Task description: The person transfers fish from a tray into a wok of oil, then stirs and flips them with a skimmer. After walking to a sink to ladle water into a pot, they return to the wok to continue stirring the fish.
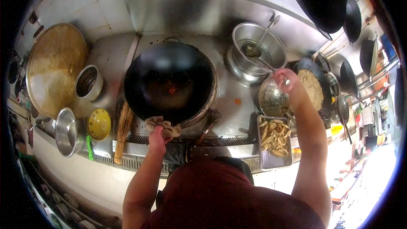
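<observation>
A large black wok [169,82] sits on the stove, with a small reddish glow or spot at its middle. My left hand [157,141] grips a crumpled brown cloth [168,129] at the wok's near rim. On the right, my right hand [286,80] is closed round the handle of a ladle [266,63], whose bowl is over the inside of a steel pot [239,36]. Dark liquid shows in the ladle's bowl. Below my right hand is a perforated strainer [273,98]. A metal tray of browned food pieces [275,138] lies nearer to me.
At the left stand a big round lid [57,70], a small steel pot [89,82], a steel bowl [66,132] and a yellow bowl [99,124]. A bamboo brush [123,133] lies beside the wok. Black pans [320,0] hang at the upper right; a wok holds pale food [310,89].
</observation>
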`<move>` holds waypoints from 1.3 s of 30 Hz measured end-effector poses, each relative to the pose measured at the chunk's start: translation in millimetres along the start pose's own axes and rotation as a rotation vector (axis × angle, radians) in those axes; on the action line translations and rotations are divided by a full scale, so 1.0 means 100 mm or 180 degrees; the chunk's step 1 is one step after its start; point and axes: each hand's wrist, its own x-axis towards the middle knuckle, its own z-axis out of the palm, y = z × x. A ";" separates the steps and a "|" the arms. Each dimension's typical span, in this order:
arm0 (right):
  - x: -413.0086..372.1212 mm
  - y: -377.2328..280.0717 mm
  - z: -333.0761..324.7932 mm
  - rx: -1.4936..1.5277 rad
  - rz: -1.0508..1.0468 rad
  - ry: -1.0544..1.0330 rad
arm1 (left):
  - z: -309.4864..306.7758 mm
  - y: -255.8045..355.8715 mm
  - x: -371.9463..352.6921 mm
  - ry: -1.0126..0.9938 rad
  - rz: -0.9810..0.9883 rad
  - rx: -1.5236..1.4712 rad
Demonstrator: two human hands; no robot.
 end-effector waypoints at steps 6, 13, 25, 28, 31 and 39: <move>-0.27 -0.07 0.17 0.1052 0.0385 -0.0765 | -0.16 -0.08 0.15 -0.0305 -0.0152 0.0077; -1.01 -0.07 0.51 -0.0405 -0.0307 -0.0447 | -0.12 -0.06 0.14 -0.0376 -0.0176 0.0027; -2.00 0.83 0.97 -0.0901 -0.0419 -0.0502 | -0.12 -0.10 0.19 -0.0333 -0.0158 -0.0128; -2.15 1.10 1.31 -0.1285 -0.0356 -0.0291 | -0.15 -0.09 0.19 -0.0480 -0.0124 -0.0113; -2.10 1.28 1.37 -0.1581 -0.0177 -0.0300 | -0.12 -0.09 0.18 -0.0463 -0.0093 -0.0064; -1.99 1.44 1.32 -0.5775 -0.1999 0.0382 | -0.20 -0.17 0.30 -0.0606 -0.0148 0.0016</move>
